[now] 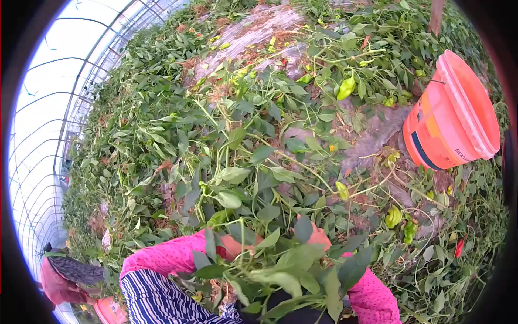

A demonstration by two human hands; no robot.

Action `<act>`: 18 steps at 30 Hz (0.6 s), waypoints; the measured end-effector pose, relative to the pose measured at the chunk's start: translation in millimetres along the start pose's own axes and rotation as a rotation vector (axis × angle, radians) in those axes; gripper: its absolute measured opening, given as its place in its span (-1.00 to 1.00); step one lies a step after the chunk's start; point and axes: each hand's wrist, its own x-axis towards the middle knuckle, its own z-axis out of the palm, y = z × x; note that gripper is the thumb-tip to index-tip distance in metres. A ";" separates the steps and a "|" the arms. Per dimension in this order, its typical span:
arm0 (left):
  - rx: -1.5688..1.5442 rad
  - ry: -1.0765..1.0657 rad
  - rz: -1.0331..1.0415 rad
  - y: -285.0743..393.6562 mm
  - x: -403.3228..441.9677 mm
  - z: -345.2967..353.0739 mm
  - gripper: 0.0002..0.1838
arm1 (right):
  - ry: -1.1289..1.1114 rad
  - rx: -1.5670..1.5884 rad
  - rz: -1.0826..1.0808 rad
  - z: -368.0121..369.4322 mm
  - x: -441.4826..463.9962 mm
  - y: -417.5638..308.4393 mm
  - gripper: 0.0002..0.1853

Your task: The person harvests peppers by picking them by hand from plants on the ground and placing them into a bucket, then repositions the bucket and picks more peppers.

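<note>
My left hand (235, 248) reaches in from a pink dotted sleeve (164, 254) among the pepper plants (259, 178). Leaves cover most of its fingers. Just above it hangs a green pepper (220, 217), partly hidden. My right hand (319, 238) lies behind a leafy pepper branch (294, 264) that rises close to the camera. Part of its back and some fingers show, but its grip is hidden. Whether either hand touches the branch, I cannot tell.
A pink-orange bucket (426, 127) stands tilted at the right. Yellow-green peppers (346, 88) and a red pepper (459, 247) lie or hang among the plants. At lower left are another person (65, 278) and a second bucket (109, 310). A wooden post (436, 17) rises at upper right.
</note>
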 end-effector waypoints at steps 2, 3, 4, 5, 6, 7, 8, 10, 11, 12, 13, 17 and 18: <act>0.242 -0.276 -0.081 131.4 30.4 -73.7 -0.68 | 0.216 1.543 -0.207 54.8 8.1 7.0 -0.37; 0.363 -0.418 -0.121 171.7 38.5 -62.1 -0.72 | 0.320 2.316 -0.306 71.4 13.9 9.1 -0.34; 0.005 -0.247 -0.121 192.4 50.5 -78.1 -0.72 | 0.452 2.308 -0.557 88.4 30.4 8.1 -0.48; 0.023 0.010 -0.231 234.0 62.4 -91.7 -0.76 | 0.585 2.267 -0.815 97.9 47.7 7.9 -0.60; 0.114 0.272 -0.090 228.3 81.3 -118.4 -0.79 | 0.390 2.635 -0.488 104.3 50.3 17.0 -0.61; 0.049 0.554 0.026 206.1 104.3 -147.5 -0.78 | 0.414 2.620 -0.503 111.5 51.1 26.0 -0.61; 0.106 0.842 0.011 183.4 128.2 -176.1 -0.71 | 0.503 2.262 -0.440 103.3 42.6 19.0 -0.58; 1.043 1.165 -0.192 113.9 166.4 -247.5 -0.56 | 0.625 1.546 -0.275 78.7 18.1 -5.4 -0.52; 0.991 1.226 -0.444 113.2 175.4 -246.7 -0.52 | 0.654 1.188 -0.184 72.0 13.7 -5.4 -0.50; 0.933 1.257 -0.545 90.5 183.7 -264.1 -0.46 | 0.665 1.176 -0.172 70.5 13.5 1.2 -0.50; 0.723 1.242 -0.655 60.4 192.6 -289.0 -0.39 | 0.617 1.452 -0.276 72.3 14.9 6.5 -0.49; 0.587 1.255 -0.650 82.5 188.9 -270.9 -0.40 | 0.254 2.569 -0.738 116.5 37.5 18.4 -0.46; 0.644 1.355 -0.497 67.2 186.1 -281.8 -0.51 | 0.121 2.542 -1.024 149.3 61.4 36.2 -0.46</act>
